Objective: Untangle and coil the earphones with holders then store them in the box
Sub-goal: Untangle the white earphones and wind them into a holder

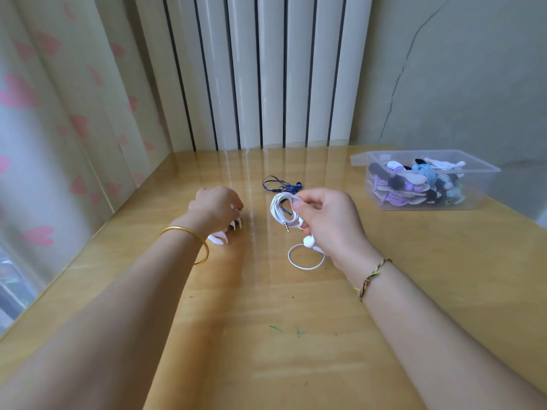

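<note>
- Two hands in view, two sets of earphones out on the table [266, 335], one box.
- Right hand [325, 223]: thumb and fingers pinched on the white earphones [281, 210], held just above the table, centre.
- White cable is wound in one multi-turn coil at the fingertips. One jack [286, 228] hangs off the coil's lower edge.
- One earbud [309, 241] shows below the thumb — the second is not visible. One slack loop of the same cable lies on the table under the wrist.
- Left hand [216, 207]: palm down, fingers curled over a small pile of white holders [220, 236] left of centre. Fingertips are at the pile; cannot tell whether they grasp one.
- Holder count: several pointed white pieces stick out from under the hand, too overlapped to count.
- Blue earphones [282, 186]: one set, dark cable, lying loose on the table just behind the white coil. Neither hand touches it.
- Box [473, 187]: clear plastic, open top, far right of the table, well apart from both hands. Packed with many wound earphones on holders — purple, light blue, black, white; too piled up to count.
- One gold bangle [189, 241] on the left wrist, one braided bracelet [373, 276] on the right.
- Curtain [44, 113] with pink hearts hangs along the left.
</note>
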The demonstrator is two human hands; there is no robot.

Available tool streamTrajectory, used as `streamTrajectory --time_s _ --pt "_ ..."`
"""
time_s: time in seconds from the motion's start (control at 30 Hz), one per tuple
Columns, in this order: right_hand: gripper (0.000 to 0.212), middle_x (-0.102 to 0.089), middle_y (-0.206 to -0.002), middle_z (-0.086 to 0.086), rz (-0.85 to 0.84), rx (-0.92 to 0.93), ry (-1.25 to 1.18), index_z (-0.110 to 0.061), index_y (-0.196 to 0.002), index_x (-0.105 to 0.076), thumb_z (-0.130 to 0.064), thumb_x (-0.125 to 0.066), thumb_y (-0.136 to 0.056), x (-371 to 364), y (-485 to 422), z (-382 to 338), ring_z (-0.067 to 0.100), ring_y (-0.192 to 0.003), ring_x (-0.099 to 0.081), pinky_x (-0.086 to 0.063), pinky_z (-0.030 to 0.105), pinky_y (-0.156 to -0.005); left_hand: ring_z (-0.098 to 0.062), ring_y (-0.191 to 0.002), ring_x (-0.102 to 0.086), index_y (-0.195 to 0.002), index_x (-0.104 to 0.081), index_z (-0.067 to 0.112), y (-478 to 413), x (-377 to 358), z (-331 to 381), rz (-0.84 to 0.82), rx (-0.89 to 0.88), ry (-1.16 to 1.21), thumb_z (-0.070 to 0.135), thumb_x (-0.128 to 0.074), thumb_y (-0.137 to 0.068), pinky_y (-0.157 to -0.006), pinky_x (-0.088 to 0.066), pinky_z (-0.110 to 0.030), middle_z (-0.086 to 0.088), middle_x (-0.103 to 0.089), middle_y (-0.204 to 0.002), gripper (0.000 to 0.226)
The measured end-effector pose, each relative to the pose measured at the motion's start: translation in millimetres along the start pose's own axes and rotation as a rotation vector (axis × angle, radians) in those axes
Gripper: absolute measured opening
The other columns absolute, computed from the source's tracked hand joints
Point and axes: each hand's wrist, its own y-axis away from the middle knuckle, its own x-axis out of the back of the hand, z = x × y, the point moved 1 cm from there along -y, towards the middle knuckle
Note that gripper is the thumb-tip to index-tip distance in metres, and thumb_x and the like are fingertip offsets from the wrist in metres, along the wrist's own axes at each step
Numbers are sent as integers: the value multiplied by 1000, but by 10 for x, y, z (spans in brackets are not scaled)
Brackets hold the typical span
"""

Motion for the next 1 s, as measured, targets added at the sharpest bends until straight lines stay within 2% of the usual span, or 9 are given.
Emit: streamTrajectory --time_s 0.17,0.27,0.37,0.47,0.57,0.7,0.77,0.9,1.0 --pt "13 -58 -69 9 9 -3 -24 -7 -82 -68 -9 -58 -90 46 11 5 18 -59 -46 -42 32 -62 -30 -110 -52 -117 -66 17 -25 -27 58 -7 23 -67 0 -45 -91 -88 -48 -32 -5 -61 -116 38" --pt "13 -60 -71 10 9 5 -16 -8 -82 -68 -9 -58 -90 87 30 3 18 -59 -46 -43 30 -62 -29 -109 -51 -110 -69 19 -45 -26 66 15 10 -119 15 -57 -90 -88 -46 -33 -3 -64 -108 24" --pt "18 -61 -68 5 8 7 -15 -16 -75 -66 -9 -58 -90 171 57 18 12 -52 -49 -46 27 -60 -32 -113 -40 -108 -67 25 92 46 175 115 28 -152 30 -54 -94 -88 -35 -35 -3 -59 -114 20" --pt "25 -61 -64 -3 37 9 -45 -26 -71 -63 -10 -60 -90 353 80 36 1 -42 -48 -46 21 -53 -32 -105 -48 -98 -63 26 318 189 489 178 -54 11 38 -57 -91 -85 -39 -35 -5 -61 -109 16" --pt "11 -62 -66 -2 93 4 -92 -16 -86 -67 -9 -60 -90 630 98 41 0 -40 -48 -45 18 -50 -23 -76 -50 -85 -57 16 649 241 975 -107 -160 408 34 -65 -84 -68 -37 -26 -5 -57 -85 20" --pt "9 -56 -60 -2 196 24 -80 -12 -86 -68 -11 -60 -91 1056 184 86 -1 -40 -45 -38 12 -43 -23 -66 -52 -73 -57 11 979 -50 1616 -456 -127 509 33 -51 -62 -65 -42 -28 -11 -60 -74 25" --pt "15 -54 -58 -2 231 16 -29 -15 -79 -66 -11 -59 -91 1206 232 135 3 -42 -43 -37 13 -41 -23 -66 -52 -68 -54 12 1038 -188 1852 -504 -59 524 23 -54 -70 -67 -42 -30 -10 -57 -75 11" --pt "14 -53 -57 0 267 -12 59 -7 -80 -68 -9 -58 -90 1463 309 296 2 -40 -42 -38 17 -40 -23 -57 -53 -60 -53 9 1134 -354 2154 -470 -74 398 14 -54 -85 -60 -46 -25 -9 -57 -62 25" --pt "13 -54 -59 0 261 -41 117 -6 -81 -68 -9 -59 -90 1573 327 430 9 -47 -45 -44 25 -50 -16 -48 -53 -73 -62 3 1146 -372 2128 -440 -109 374 12 -55 -87 -47 -48 -21 -7 -59 -59 18"
